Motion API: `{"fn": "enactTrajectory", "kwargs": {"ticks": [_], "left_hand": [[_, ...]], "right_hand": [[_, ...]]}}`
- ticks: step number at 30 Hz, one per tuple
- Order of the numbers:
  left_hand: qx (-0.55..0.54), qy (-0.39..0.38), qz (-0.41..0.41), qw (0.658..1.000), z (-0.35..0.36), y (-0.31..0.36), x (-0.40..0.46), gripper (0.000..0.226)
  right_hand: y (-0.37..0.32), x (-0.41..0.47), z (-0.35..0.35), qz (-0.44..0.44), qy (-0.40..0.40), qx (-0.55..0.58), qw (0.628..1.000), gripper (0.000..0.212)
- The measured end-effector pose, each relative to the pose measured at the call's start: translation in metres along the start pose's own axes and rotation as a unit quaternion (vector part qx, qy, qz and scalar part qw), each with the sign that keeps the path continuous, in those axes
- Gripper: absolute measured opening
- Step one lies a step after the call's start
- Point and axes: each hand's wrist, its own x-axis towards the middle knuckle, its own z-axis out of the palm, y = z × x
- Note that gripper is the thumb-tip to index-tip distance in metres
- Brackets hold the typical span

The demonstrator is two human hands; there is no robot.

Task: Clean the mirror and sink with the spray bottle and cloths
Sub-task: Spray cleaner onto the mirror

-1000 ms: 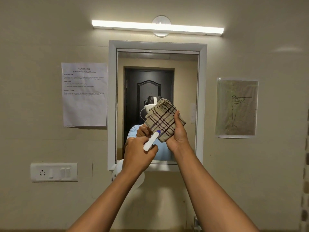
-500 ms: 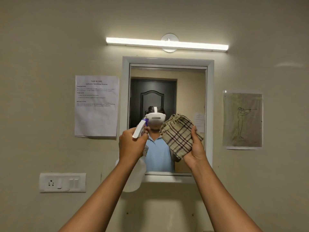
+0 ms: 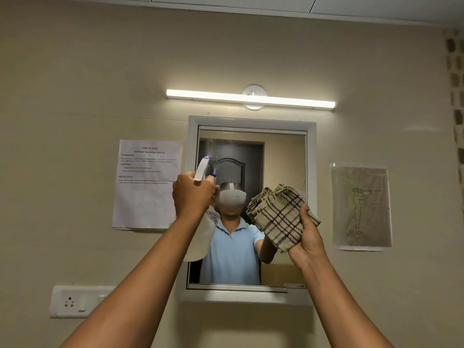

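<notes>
Two bare hands are raised at arm's length in front of a wall mirror. The left hand [image 3: 193,194] is curled around the neck of a white spray bottle [image 3: 200,237], gripping it upright with the fingers wrapped out of sight on the far side. The bottle's nozzle, tipped with purple, sticks up above the knuckles and points at the upper left part of the glass, where a faint mist shows. The bottle's rounded body hangs below the hand, beside the wrist.

The right hand [image 3: 310,234] grips a bunched, folded checked cloth [image 3: 278,217], beige with dark stripes, its thumb pressed against the cloth's right side. The cloth rises above and to the left of this hand and sits level with the left hand, with a gap between them.

The mirror [image 3: 283,156], in a pale frame, lies just beyond both hands. A lit tube light [image 3: 251,98] is above them. A printed sheet [image 3: 148,184] hangs left of the left hand, a drawing [image 3: 361,207] right of the right hand, and a wall socket [image 3: 75,301] sits below the left forearm.
</notes>
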Motion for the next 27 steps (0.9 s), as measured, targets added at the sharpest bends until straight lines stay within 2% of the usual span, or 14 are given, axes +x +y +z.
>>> {"fn": "enactTrajectory", "kwargs": {"ticks": [3, 7, 9, 11, 13, 16, 18, 20, 24, 27], "left_hand": [[0.001, 0.020, -0.013, 1.000, 0.007, 0.004, 0.002, 0.030], [0.004, 0.005, 0.004, 1.000, 0.024, 0.012, -0.012, 0.016], [-0.005, -0.012, 0.016, 1.000, 0.039, 0.017, -0.022, 0.023], [-0.011, -0.033, 0.023, 0.999, 0.057, 0.022, -0.031, 0.017], [-0.016, -0.050, 0.031, 0.998, 0.075, 0.026, -0.041, 0.014], [-0.019, -0.092, 0.037, 0.995, 0.101, 0.031, -0.059, 0.026], [-0.023, -0.112, 0.045, 0.992, 0.116, 0.033, -0.069, 0.020], [-0.022, -0.117, 0.047, 0.992, 0.128, 0.033, -0.079, 0.016], [-0.012, -0.110, 0.037, 0.993, 0.142, 0.025, -0.089, 0.025], [-0.007, -0.104, 0.033, 0.994, 0.136, 0.012, -0.093, 0.014]], "right_hand": [[-0.012, 0.003, -0.006, 0.002, -0.006, 0.002, 1.000, 0.049], [-0.027, 0.009, -0.016, -0.004, 0.002, -0.013, 1.000, 0.056], [-0.036, 0.010, -0.022, -0.002, 0.006, -0.013, 1.000, 0.053], [-0.045, 0.010, -0.030, 0.000, 0.014, -0.012, 1.000, 0.051], [-0.053, 0.009, -0.038, -0.005, 0.016, -0.010, 1.000, 0.054], [-0.066, 0.008, -0.051, -0.013, 0.021, -0.007, 1.000, 0.059], [-0.072, 0.007, -0.061, -0.018, 0.024, -0.008, 1.000, 0.060], [-0.076, 0.006, -0.071, -0.023, 0.031, -0.013, 0.999, 0.063], [-0.081, 0.000, -0.083, -0.022, 0.042, -0.024, 0.999, 0.060], [-0.078, -0.005, -0.084, -0.010, 0.039, -0.020, 0.999, 0.055]]}}
